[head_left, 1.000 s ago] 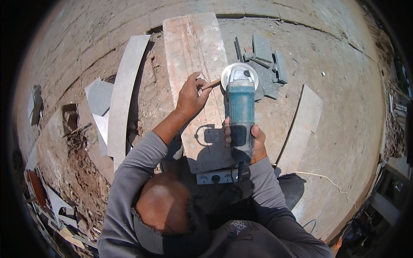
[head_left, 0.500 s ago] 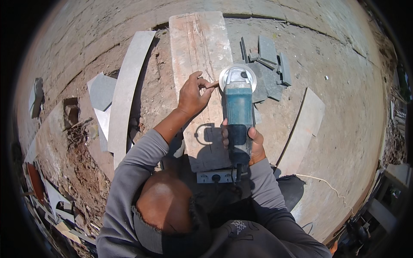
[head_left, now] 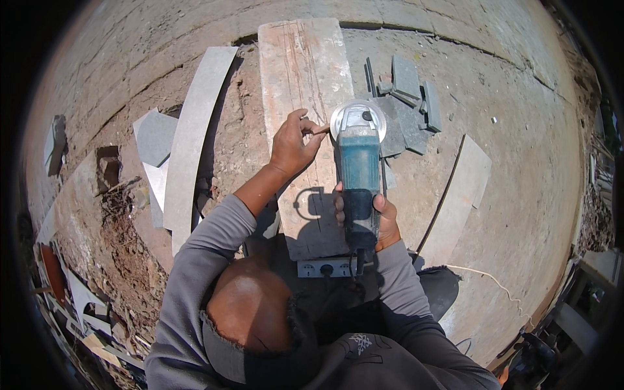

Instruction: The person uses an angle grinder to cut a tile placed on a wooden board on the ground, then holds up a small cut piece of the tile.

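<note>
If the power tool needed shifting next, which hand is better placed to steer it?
Probably the right hand: it grips the teal grinder around its body, while the left hand is occupied pinching a small brown piece.

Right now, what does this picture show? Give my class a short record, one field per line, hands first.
Left grip: pinching a small brown piece
Right grip: wrapped around a grinder
Contact: brown piece's end at the round white disc; touching unclear
Under left grip: long flat slab
Left of slab: long pale strip
Right of slab: grey tile pieces
Slab's near end: power strip
</note>
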`<state>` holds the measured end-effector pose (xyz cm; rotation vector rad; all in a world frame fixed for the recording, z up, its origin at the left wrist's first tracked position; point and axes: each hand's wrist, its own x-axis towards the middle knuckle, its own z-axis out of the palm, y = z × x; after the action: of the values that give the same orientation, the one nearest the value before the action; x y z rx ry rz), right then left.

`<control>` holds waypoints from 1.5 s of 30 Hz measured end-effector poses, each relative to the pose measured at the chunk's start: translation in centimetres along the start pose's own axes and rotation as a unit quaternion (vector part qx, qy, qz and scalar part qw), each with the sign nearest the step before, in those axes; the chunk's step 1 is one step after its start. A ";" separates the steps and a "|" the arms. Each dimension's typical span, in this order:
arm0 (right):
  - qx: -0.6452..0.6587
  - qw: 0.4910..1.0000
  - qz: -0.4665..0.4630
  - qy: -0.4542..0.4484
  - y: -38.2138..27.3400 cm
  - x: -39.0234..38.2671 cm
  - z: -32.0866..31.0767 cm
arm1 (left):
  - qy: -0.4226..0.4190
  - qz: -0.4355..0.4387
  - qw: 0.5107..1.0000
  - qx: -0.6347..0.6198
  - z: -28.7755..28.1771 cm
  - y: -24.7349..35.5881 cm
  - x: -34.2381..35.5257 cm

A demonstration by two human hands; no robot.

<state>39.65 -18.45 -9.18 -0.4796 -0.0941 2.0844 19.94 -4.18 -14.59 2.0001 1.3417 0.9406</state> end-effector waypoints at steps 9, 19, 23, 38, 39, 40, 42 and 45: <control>0.014 1.000 -0.011 0.005 -0.1 -0.2 -0.2 | 0.004 -0.015 1.000 -0.018 -0.1 0.0 0.0; 0.021 0.999 -0.021 0.010 -0.9 -0.5 -0.7 | 0.005 -0.018 1.000 -0.014 -0.1 0.1 0.0; 0.031 0.999 -0.030 0.020 -1.0 -0.6 -0.7 | 0.003 -0.019 1.000 -0.018 -0.1 0.1 -0.1; 0.015 0.999 -0.042 0.031 -1.6 -0.8 0.0 | 0.004 -0.018 1.000 -0.013 0.0 0.0 0.0; 0.012 0.999 -0.038 0.032 -1.5 -0.8 0.1 | 0.001 -0.020 1.000 -0.013 0.0 0.0 0.0; 0.010 0.999 -0.033 0.032 -1.4 -0.8 0.1 | -0.001 -0.020 1.000 -0.011 -0.1 0.1 0.0; -0.009 0.999 -0.019 0.040 -1.2 -0.8 -0.1 | -0.004 -0.021 1.000 -0.008 -0.1 0.2 0.0; -0.018 0.999 -0.005 0.033 -1.0 -0.6 0.1 | -0.001 -0.021 1.000 -0.004 -0.1 0.0 0.0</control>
<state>40.74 -18.43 -8.68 -0.5688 -0.0959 2.0588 19.87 -4.20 -14.55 1.9592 1.3718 0.9221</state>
